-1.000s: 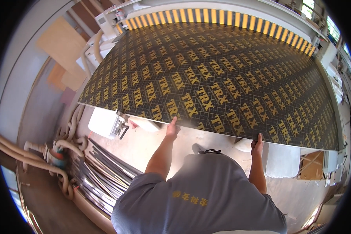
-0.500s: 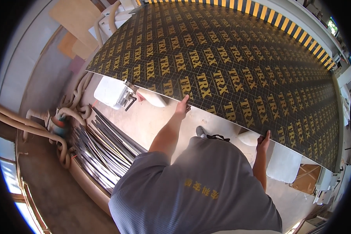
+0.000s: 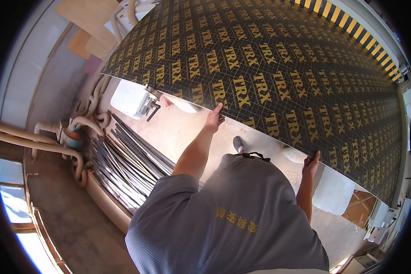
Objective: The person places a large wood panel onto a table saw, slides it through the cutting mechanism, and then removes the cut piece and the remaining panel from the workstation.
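Note:
A large dark sheet (image 3: 278, 59) with repeated yellow printing and thin grid lines fills the upper right. Its pale near edge slants from far left down to near right. My left hand (image 3: 215, 118) is closed on that edge, thumb on top and fingers curled beneath. Farther right along the same edge, my right hand (image 3: 311, 164) grips too, its thumb up over the surface and its fingers mostly underneath. What supports the sheet from below is largely hidden.
A metal clamp-like fitting with a handle (image 3: 151, 102) juts out below the sheet's left part. Long thin strips (image 3: 123, 160) lie bundled on the floor at left, beside beige hoses (image 3: 80, 123). Black-and-yellow striping (image 3: 351, 28) runs behind the sheet. My shoe (image 3: 238, 144) stands below its edge.
The view has tipped slightly, so the sheet and floor things sit higher on the left. More of my shoe shows. Both hands keep their hold at the same spots on the sheet.

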Available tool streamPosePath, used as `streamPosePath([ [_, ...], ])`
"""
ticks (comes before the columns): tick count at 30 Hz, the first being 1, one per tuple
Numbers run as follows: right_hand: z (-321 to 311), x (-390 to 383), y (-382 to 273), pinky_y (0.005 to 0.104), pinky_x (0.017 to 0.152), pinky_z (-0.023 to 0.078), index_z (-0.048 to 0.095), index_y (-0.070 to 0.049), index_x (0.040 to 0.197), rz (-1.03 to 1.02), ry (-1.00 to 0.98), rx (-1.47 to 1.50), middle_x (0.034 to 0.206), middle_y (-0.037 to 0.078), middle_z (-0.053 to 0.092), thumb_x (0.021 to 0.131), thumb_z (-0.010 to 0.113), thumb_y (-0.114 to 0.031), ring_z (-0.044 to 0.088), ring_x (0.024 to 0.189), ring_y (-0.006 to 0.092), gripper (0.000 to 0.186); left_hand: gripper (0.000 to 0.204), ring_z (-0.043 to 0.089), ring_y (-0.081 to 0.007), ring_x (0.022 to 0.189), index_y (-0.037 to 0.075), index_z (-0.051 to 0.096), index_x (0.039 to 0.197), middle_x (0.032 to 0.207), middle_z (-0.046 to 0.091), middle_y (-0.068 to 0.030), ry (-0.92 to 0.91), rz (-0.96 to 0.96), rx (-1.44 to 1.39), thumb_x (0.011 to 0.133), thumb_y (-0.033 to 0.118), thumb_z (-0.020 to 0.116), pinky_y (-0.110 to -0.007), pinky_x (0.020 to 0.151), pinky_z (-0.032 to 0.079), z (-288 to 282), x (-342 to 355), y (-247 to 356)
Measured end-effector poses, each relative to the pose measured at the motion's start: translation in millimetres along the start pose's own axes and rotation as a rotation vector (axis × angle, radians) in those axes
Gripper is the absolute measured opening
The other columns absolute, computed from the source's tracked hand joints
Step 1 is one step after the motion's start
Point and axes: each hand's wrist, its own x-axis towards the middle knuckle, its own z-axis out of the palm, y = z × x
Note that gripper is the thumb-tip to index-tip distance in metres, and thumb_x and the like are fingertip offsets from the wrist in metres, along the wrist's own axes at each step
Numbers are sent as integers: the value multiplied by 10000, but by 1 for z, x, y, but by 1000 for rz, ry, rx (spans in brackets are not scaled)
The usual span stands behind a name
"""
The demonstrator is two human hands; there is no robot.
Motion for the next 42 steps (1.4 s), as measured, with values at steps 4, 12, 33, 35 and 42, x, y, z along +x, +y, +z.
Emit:
streamPosePath([
  [4,2,0,-1,270,479,234,523,-212,772,10,16,-20,569,-59,365,990,700,-391,293,484,82,333,305,520,-101,684,186,643,970,801,605,51,23,-8,23,949,481,715,-280,658,468,-3,3,-1],
  [12,-4,-2,0,270,503,244,528,-174,771,-6,22,-93,601,-50,365,991,681,-442,323,521,90,379,370,551,-102,731,173,673,965,818,634,37,15,-8,175,949,543,684,-278,678,469,-12,9,-4],
  [33,1,3,13,266,538,309,587,-165,831,19,112,-122,618,-26,494,930,623,-669,441,543,112,515,457,559,-118,642,91,700,968,778,638,-3,-82,8,183,967,546,657,-274,558,449,-13,9,5],
  [35,3,0,9,263,533,308,586,-161,829,25,109,-146,618,-26,490,933,622,-669,435,540,111,519,438,552,-112,616,89,694,942,741,624,5,-100,9,210,985,522,644,-272,525,435,-17,13,1],
  [42,16,-5,7,263,532,335,585,-203,1000,-26,181,-141,659,-20,496,960,622,-630,417,539,114,430,422,562,-120,624,76,677,966,763,623,-10,-210,12,261,1005,493,625,-273,511,438,-25,16,5],
])
